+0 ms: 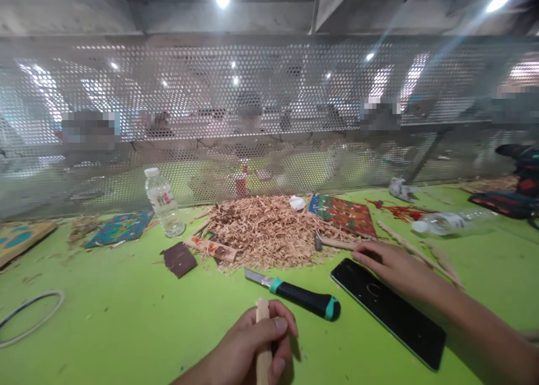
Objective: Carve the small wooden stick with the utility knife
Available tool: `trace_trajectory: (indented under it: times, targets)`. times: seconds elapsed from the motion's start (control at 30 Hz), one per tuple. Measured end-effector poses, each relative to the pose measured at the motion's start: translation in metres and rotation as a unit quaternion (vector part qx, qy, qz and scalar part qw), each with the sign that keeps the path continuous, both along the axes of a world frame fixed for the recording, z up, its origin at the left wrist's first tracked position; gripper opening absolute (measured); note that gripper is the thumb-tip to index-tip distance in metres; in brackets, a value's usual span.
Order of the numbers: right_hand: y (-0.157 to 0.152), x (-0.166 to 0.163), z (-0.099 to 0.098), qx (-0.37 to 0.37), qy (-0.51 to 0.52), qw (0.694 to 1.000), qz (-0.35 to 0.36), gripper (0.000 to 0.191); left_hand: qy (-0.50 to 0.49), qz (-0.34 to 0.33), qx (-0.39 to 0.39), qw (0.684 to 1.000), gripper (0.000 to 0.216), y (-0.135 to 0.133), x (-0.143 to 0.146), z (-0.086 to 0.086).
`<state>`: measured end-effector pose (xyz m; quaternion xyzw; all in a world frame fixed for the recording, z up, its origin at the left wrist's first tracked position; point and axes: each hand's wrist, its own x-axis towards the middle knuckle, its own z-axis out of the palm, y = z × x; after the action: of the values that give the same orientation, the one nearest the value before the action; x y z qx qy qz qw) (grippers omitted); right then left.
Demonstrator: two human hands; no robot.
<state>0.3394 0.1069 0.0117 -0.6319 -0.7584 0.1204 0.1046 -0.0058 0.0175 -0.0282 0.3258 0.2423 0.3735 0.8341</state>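
My left hand [256, 345] is closed around a pale wooden stick [263, 312] held upright near the bottom of the view. My right hand [391, 267] rests with fingers stretched flat on the top edge of a black phone [396, 315] lying on the green table [118, 317]. Between my hands lies a knife [297, 294] with a black and teal handle, its blade pointing left. Behind it sits a big heap of wood shavings [265, 230].
A water bottle [164, 202] stands left of the shavings; another [446, 223] lies on its side at right. Patterned boards [343, 214], a dark sandpaper piece [179, 259], thin sticks [416, 250] and a loop of band [29, 315] lie around. A perforated metal screen [269, 110] closes off the back.
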Motion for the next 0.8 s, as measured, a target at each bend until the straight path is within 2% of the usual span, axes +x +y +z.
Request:
trace_trajectory:
  times: [0.3,0.43,0.57,0.67,0.8]
  targets:
    - [0.016,0.022,-0.020,0.111,-0.029,0.993,0.008,0.026,-0.027,-0.005,-0.014,1.000,0.015,0.002,0.000,-0.010]
    - [0.018,0.021,-0.023,0.114,-0.045,0.992,0.021,0.024,-0.056,-0.008,-0.049,0.997,0.018,0.005,0.000,-0.013]
    - [0.018,0.020,-0.024,0.113,-0.048,0.992,0.030,0.022,-0.081,-0.027,-0.086,0.993,0.029,0.007,-0.002,-0.007]
    - [0.021,0.028,-0.028,0.130,-0.046,0.990,0.011,0.024,-0.095,-0.039,-0.092,0.990,0.036,0.009,-0.004,-0.003]
    - [0.027,0.043,-0.038,0.162,-0.045,0.985,-0.037,0.027,-0.108,-0.050,-0.083,0.989,0.031,0.011,-0.004,-0.003]
